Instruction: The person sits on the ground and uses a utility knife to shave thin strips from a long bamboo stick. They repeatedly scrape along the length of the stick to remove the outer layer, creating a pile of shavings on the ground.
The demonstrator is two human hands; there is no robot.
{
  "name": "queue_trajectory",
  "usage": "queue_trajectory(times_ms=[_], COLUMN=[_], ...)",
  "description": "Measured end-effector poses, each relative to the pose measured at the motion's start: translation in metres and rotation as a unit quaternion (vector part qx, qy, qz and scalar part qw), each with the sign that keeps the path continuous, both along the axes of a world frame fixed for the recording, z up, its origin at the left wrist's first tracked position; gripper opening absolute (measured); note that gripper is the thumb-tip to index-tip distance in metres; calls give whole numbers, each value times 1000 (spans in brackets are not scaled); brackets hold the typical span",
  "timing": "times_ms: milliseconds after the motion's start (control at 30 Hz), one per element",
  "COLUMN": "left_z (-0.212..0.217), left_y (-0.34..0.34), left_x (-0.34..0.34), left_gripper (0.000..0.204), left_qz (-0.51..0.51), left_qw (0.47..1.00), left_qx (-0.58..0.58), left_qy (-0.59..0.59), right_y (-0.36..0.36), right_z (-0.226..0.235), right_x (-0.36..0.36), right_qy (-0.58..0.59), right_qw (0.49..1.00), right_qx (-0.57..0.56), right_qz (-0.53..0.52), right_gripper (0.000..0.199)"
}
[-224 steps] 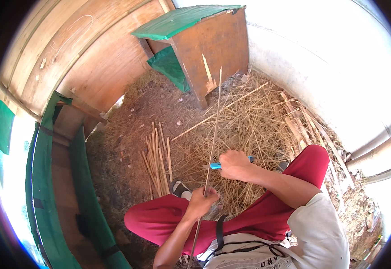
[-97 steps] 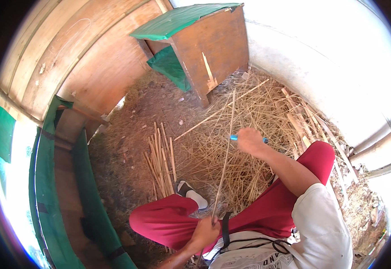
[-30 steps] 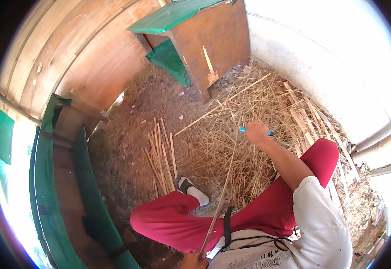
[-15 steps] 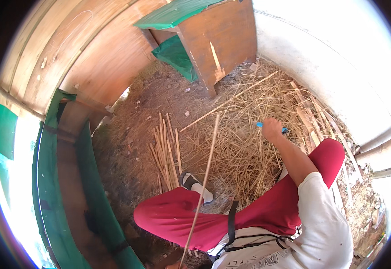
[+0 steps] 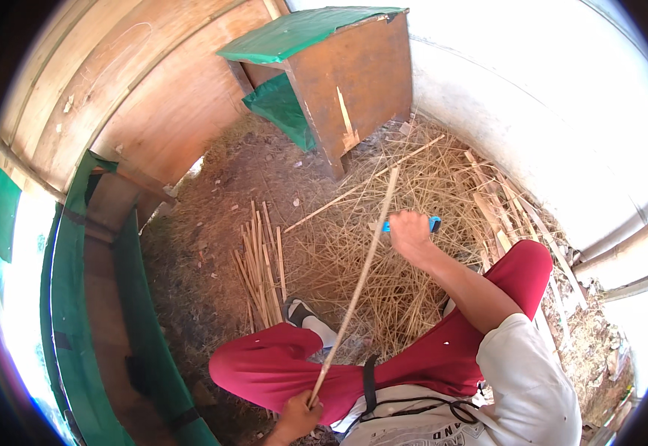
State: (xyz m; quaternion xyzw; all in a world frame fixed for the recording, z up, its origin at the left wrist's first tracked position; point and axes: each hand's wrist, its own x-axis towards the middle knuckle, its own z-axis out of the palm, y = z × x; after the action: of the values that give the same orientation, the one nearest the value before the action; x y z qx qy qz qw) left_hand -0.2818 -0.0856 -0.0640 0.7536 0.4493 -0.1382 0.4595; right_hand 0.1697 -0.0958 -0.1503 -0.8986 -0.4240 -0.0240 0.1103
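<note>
I have a long, slender, pale strip (image 5: 356,297) on my feed, unbroken and slanting, its far end above the straw heap (image 5: 446,186), its near end left of the heap's near edge. I see a blue cutter (image 5: 434,224), partly covered, crosswise above that heap; I can't tell whether its blade touches the strip.

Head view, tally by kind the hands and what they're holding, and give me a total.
Hands, the left hand and the right hand: 2
Long thin strip, in the left hand: 1
Blue knife, in the right hand: 1
Total: 4
</note>
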Motion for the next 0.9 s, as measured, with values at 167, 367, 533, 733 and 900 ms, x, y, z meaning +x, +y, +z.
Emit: queue_trajectory(times_ms=[167, 367, 533, 733, 900], left_z=[0, 20, 10, 4, -14], left_y=[20, 19, 18, 22, 3], left_x=[1, 32, 61, 110, 124], left_gripper=[23, 31, 33, 22, 27], left_qz=[29, 171, 126, 98, 66], left_qw=[999, 907, 858, 848, 960], left_qx=[-5, -372, -478, -498, -217], left_qy=[-31, -98, -144, -151, -164], right_y=[-14, -11, -2, -6, -10], right_z=[10, 32, 48, 52, 66], right_x=[8, 10, -22, -16, 5], right_qy=[2, 403, 635, 667, 632], right_qw=[1000, 910, 761, 692, 701], right_qx=[10, 76, 133, 275, 322], right_qz=[-28, -54, -17, -32, -68], right_gripper=[7, 30, 45, 33, 31])
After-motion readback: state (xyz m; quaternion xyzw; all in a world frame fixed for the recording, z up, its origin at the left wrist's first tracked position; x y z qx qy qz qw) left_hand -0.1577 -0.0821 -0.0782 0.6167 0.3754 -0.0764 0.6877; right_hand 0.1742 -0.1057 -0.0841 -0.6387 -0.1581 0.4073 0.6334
